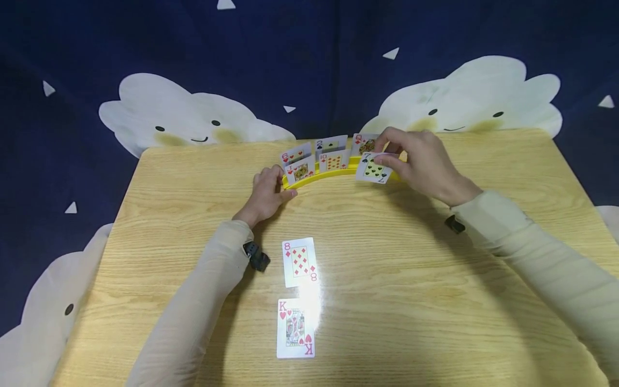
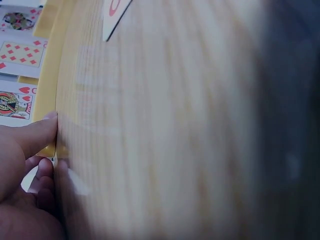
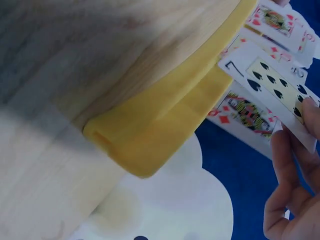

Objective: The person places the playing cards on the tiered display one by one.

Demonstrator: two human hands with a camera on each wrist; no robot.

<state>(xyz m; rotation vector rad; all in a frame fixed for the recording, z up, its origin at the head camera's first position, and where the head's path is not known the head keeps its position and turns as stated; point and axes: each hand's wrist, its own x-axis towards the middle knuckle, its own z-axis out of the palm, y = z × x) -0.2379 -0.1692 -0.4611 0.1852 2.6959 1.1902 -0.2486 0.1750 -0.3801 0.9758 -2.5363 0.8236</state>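
Has the king of hearts (image 1: pixel 295 329) lying face up on the wood-grain tabletop (image 1: pixel 411 301), nearest of all, and the eight of diamonds (image 1: pixel 299 262) face up just beyond, apart from the king. Shows a bright glare along the right side of both. Extends pale sleeves (image 1: pixel 546 252) forward on either side of these two cards, with a black device (image 1: pixel 257 257) at each wrist. Grips the left end of a curved yellow card rack (image 3: pixel 150 130) with the left hand (image 1: pixel 266 193), thumb against the front, other fingers curled at the end. Pinches the seven of spades (image 1: pixel 372 167) between thumb and fingers of the right hand (image 1: pixel 423 161), tilted, at the right part of the rack and partly in front of the queen of diamonds (image 1: pixel 364 144). Cannot tell contact or gap between the seven and the rack. Carries the jack of hearts (image 1: pixel 301 171) and, to its right, the ten of diamonds (image 1: pixel 333 161), both standing in the rack's front row. Holds behind them, left to right, the six of hearts (image 1: pixel 296 155), a black two (image 1: pixel 331 144) and the queen. Ends, past the tabletop's far edge, in a dark blue backdrop (image 1: pixel 309 59) with smiling white clouds (image 1: pixel 184 113) and small white triangles (image 1: pixel 391 54).
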